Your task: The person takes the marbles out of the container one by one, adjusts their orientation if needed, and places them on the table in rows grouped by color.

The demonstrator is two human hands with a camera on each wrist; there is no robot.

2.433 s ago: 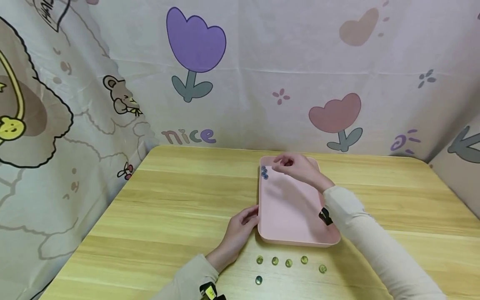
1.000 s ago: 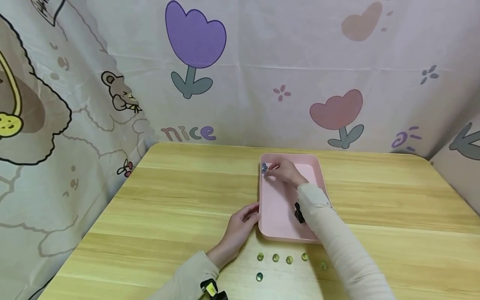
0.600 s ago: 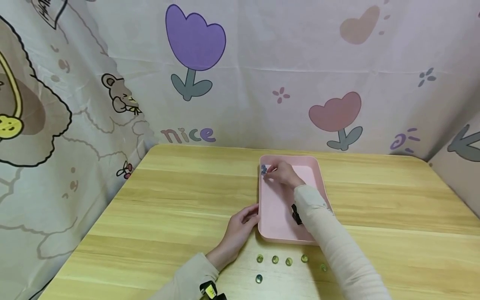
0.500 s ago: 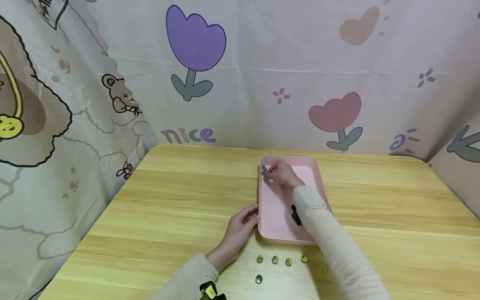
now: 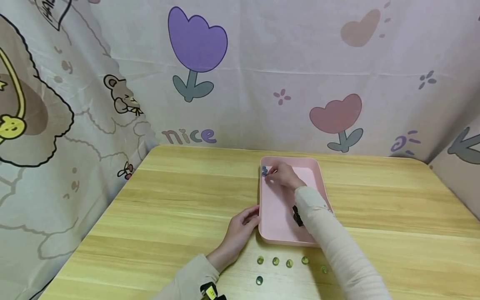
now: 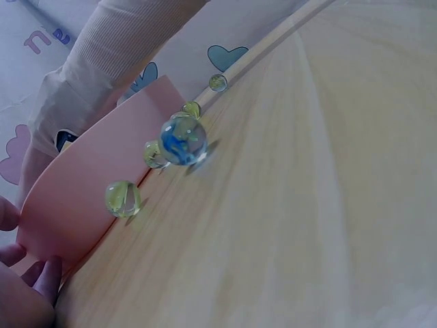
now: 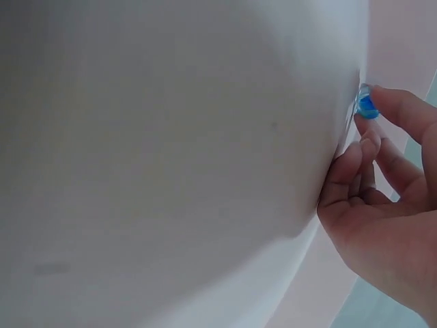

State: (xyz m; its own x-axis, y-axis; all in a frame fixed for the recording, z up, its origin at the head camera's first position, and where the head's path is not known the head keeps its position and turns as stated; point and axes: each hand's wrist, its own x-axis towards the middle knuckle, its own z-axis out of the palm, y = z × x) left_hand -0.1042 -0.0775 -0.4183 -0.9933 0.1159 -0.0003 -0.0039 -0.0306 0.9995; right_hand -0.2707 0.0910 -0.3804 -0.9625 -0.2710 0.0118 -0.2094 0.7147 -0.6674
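My right hand (image 5: 283, 174) is inside a pink tray (image 5: 279, 231), near its far left corner. In the right wrist view, its thumb and forefinger pinch a blue-swirled glass marble (image 7: 367, 104) close to the tray floor. Beside these fingertips, several blue marbles (image 5: 264, 170) sit clustered along the tray's left wall. My left hand (image 5: 240, 231) touches the outside of the tray's left wall, low toward the near corner. In the left wrist view, its fingers (image 6: 48, 280) rest against the pink wall.
In front of the tray, several yellow-green marbles (image 5: 289, 263) lie in a loose row on the wooden table (image 5: 180, 200). Closer to me is a single bluish marble (image 5: 259, 280). A printed cloth (image 5: 255, 50) hangs behind the table.
Since the earliest frame, my right hand has lowered and shifted left to the marble cluster, its forearm swinging left. Over the last half second it barely moves. My left hand stays put.
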